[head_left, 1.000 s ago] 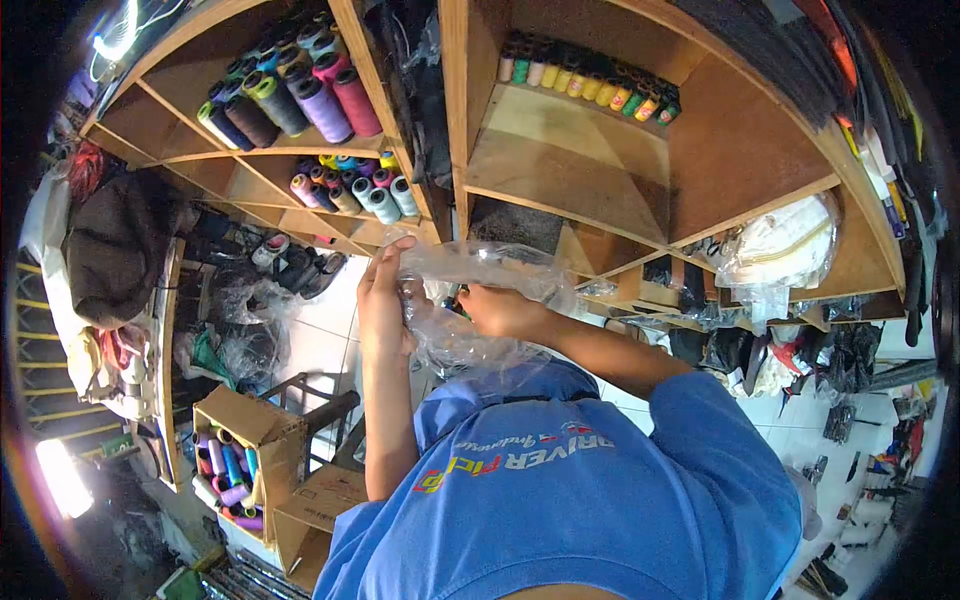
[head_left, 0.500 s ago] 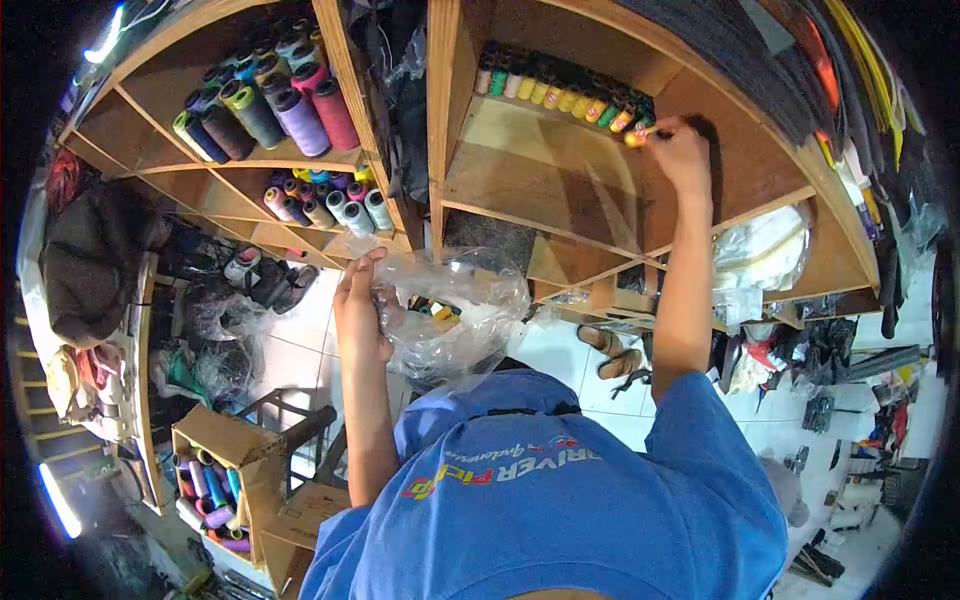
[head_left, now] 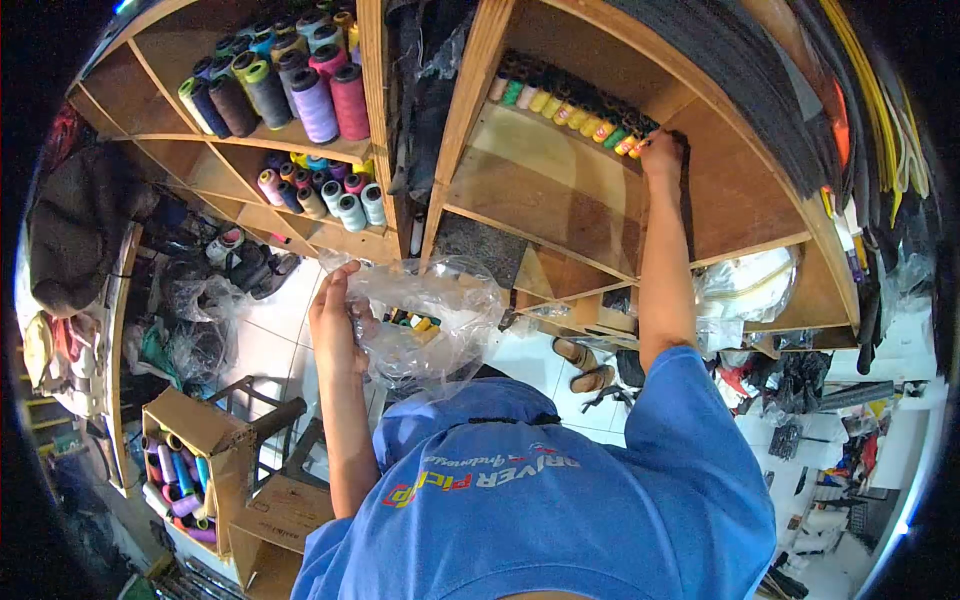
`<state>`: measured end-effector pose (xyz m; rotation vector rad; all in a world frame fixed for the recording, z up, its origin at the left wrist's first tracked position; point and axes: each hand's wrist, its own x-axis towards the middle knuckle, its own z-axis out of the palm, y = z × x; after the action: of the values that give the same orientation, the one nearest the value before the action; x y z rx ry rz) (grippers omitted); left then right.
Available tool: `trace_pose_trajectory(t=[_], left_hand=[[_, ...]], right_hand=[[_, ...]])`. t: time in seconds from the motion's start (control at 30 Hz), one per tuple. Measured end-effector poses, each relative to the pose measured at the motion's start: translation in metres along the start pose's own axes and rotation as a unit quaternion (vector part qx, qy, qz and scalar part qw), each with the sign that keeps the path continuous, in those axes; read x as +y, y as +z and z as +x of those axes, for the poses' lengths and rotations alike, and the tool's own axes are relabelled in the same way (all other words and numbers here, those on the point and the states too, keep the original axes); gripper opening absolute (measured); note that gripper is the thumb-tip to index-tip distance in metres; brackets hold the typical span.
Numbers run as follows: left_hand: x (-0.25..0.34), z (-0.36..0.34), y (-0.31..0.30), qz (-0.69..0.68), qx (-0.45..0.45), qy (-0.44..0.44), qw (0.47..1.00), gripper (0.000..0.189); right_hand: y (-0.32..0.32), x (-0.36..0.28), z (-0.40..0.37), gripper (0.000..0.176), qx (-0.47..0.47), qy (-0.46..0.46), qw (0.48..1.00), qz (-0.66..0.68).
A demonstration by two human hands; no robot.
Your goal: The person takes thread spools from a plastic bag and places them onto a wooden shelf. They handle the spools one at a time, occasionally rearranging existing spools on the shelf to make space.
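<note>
My left hand (head_left: 333,305) grips the rim of a clear plastic bag (head_left: 430,345), holding its mouth wide. Several small thread spools (head_left: 418,322) lie inside the bag. My right hand (head_left: 662,152) reaches up to the shelf, its fingers closed on a small thread spool (head_left: 636,150) at the right end of a row. That row of small spools (head_left: 560,108), mostly yellow with some green and pale ones, stands along the shelf (head_left: 550,165). The fingertips partly hide the end spool.
Large thread cones (head_left: 315,105) fill the left cubby, with smaller cones (head_left: 350,212) below. A cardboard box (head_left: 195,420) of spools stands at lower left. Dark zipper strips (head_left: 760,95) hang at upper right. Sandals (head_left: 590,372) lie on the tiled floor.
The camera view has shifted. My right hand has moved in closer against the end of the spool row. The left hand still keeps the bag's mouth spread.
</note>
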<state>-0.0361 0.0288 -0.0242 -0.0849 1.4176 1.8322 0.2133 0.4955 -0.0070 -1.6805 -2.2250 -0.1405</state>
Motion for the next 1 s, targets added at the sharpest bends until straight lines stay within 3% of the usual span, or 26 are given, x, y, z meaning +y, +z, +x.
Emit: trace_pose_trajectory(t=[0.07, 0.17, 0.27, 0.47, 0.57, 0.67, 0.77, 0.8, 0.83, 0.9, 0.93, 0.97, 1.0], left_hand=[[-0.001, 0.0, 0.0, 0.004, -0.005, 0.004, 1.0, 0.029], [0.003, -0.003, 0.004, 0.008, -0.002, 0.003, 1.0, 0.029], [0.002, -0.004, 0.003, 0.002, -0.009, 0.011, 1.0, 0.029], [-0.004, 0.001, 0.0, 0.008, 0.007, 0.031, 0.999, 0.028], [-0.002, -0.002, 0.004, 0.006, 0.008, 0.027, 1.0, 0.025], [-0.001, -0.004, 0.005, 0.005, -0.005, 0.018, 1.0, 0.024], [-0.001, -0.005, 0.004, -0.008, -0.016, 0.009, 1.0, 0.024], [-0.001, -0.006, 0.005, -0.015, -0.018, 0.006, 1.0, 0.024], [-0.001, -0.007, 0.006, 0.009, -0.016, 0.013, 1.0, 0.027], [-0.003, -0.01, 0.014, -0.011, -0.007, 0.002, 1.0, 0.027], [-0.004, -0.01, 0.016, -0.021, -0.004, -0.002, 1.0, 0.026], [-0.004, -0.013, 0.017, -0.029, -0.034, -0.009, 0.999, 0.027], [-0.003, -0.016, 0.02, -0.021, -0.044, -0.002, 0.999, 0.027]], right_hand=[[0.016, 0.013, 0.004, 0.02, 0.035, -0.022, 0.999, 0.021], [0.01, 0.006, 0.0, 0.02, 0.014, -0.002, 1.0, -0.018], [0.023, 0.013, -0.004, 0.02, 0.073, 0.004, 0.996, 0.042], [-0.006, -0.01, -0.043, 0.021, 0.016, 0.019, 0.998, 0.055], [0.024, -0.001, -0.053, 0.024, 0.07, 0.015, 0.997, 0.029], [0.016, -0.005, -0.062, 0.027, 0.004, 0.077, 0.996, 0.054], [-0.048, -0.043, -0.093, 0.033, -0.193, 0.06, 0.969, 0.146], [-0.049, -0.048, -0.105, 0.033, -0.32, 0.001, 0.893, 0.315], [-0.05, -0.053, -0.123, 0.033, -0.431, -0.055, 0.77, 0.468], [-0.081, -0.104, -0.173, 0.029, -0.592, -0.132, 0.634, 0.481], [-0.072, -0.125, -0.197, 0.031, -0.609, -0.249, 0.624, 0.422], [-0.049, -0.139, -0.224, 0.032, -0.616, -0.309, 0.558, 0.462], [-0.027, -0.156, -0.255, 0.034, -0.587, -0.361, 0.56, 0.46]])
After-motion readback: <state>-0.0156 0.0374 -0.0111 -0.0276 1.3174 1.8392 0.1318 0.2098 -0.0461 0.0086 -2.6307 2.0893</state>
